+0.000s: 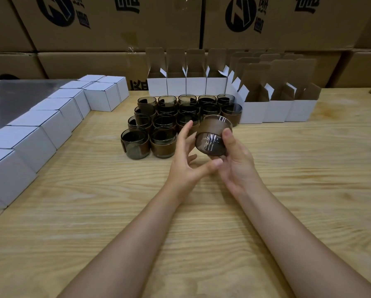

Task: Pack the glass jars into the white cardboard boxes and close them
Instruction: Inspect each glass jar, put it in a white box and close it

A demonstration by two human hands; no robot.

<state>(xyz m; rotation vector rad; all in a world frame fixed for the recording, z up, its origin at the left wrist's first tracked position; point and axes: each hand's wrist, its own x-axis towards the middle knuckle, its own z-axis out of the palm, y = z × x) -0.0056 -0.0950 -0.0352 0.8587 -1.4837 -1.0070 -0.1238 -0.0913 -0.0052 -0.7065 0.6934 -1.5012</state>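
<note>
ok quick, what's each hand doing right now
left hand: open, holding nothing
right hand: holding the smoky glass jar with brown band

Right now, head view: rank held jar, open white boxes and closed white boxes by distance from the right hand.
1. Held jar: in the grip of the right hand.
2. Open white boxes: just behind, to the right.
3. Closed white boxes: along the left edge.

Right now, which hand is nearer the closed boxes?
Left. The left hand hovers open to the right of the closed boxes, beside the jar. The right hand is farther right and grips that jar.
</note>
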